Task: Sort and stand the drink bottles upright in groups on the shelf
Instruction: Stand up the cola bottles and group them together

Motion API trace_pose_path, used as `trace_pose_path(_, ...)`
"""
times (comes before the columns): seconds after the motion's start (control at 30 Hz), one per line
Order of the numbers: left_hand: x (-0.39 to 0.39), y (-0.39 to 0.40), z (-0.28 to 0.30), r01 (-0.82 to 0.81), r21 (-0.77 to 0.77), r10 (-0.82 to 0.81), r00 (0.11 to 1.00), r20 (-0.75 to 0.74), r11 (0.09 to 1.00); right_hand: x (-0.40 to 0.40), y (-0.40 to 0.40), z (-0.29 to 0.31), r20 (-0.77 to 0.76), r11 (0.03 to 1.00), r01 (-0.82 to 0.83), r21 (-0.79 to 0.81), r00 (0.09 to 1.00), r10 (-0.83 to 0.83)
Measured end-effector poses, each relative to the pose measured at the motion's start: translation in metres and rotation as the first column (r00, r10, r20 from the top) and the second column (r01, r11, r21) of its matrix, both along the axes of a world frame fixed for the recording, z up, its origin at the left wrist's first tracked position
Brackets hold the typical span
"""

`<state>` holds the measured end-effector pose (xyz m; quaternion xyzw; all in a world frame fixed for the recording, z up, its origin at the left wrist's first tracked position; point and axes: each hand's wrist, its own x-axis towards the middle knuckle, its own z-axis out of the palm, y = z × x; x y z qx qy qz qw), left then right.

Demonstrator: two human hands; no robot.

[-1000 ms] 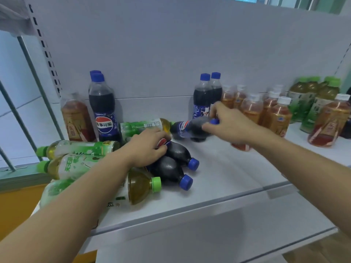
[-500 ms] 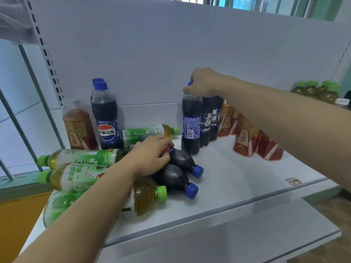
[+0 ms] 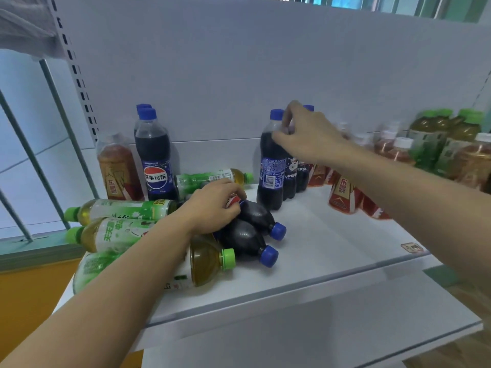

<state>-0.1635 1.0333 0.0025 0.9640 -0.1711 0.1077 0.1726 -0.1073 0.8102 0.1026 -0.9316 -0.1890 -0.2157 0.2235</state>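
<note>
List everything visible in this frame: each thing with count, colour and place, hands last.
standing cola bottles: three, dark with blue caps, shelf middle
lying cola bottles: two, dark, front left
left cola bottles: two, upright, back left
lying green tea bottles: five, green caps, left pile
amber tea bottle: one, upright, far left
amber and green bottles: several, right, blurred
shelf: white
left hand: grips a lying cola bottle
right hand: at the front standing cola's neck
</note>
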Motion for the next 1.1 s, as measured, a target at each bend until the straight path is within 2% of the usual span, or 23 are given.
trace_pose_path(0.13,-0.003,-0.001,0.009,-0.021,-0.069,0.031,0.99,0.134,0.997,-0.039,-0.006,-0.075,-0.302,0.982,-0.176,-0.065,0.942,0.148)
trace_pose_path(0.2,-0.005,-0.002,0.015,-0.027,-0.072,0.038,0.986,0.165,0.997,-0.049,-0.006,-0.105,-0.381,0.973,-0.217,-0.077,0.908,0.172)
trace_pose_path(0.33,-0.013,0.01,0.026,-0.063,0.003,0.063,0.994,0.089,0.998,-0.05,-0.007,-0.132,-0.389,0.966,-0.249,0.075,0.884,0.258)
trace_pose_path(0.43,-0.024,0.026,0.022,-0.144,0.032,0.138,0.981,0.14,0.989,-0.048,-0.012,-0.132,-0.376,0.959,-0.274,0.065,0.884,0.278)
trace_pose_path(0.53,-0.031,0.035,0.009,-0.212,-0.007,0.21,0.963,0.168,0.977,-0.044,-0.023,-0.118,-0.306,0.953,-0.289,0.087,0.903,0.302)
trace_pose_path(0.73,-0.027,0.033,-0.003,-0.241,-0.079,0.247,0.965,0.092,0.967,-0.034,-0.034,-0.044,-0.127,0.962,-0.252,0.108,0.956,0.265)
trace_pose_path(0.9,-0.022,0.034,-0.009,-0.254,-0.112,0.261,0.964,0.054,0.961,-0.012,0.001,0.02,-0.063,0.976,-0.184,-0.12,0.982,0.177)
trace_pose_path(1.1,-0.026,0.034,-0.012,-0.279,-0.131,0.29,0.954,0.071,0.951,0.012,0.035,0.045,-0.097,0.975,-0.134,-0.177,0.988,0.118)
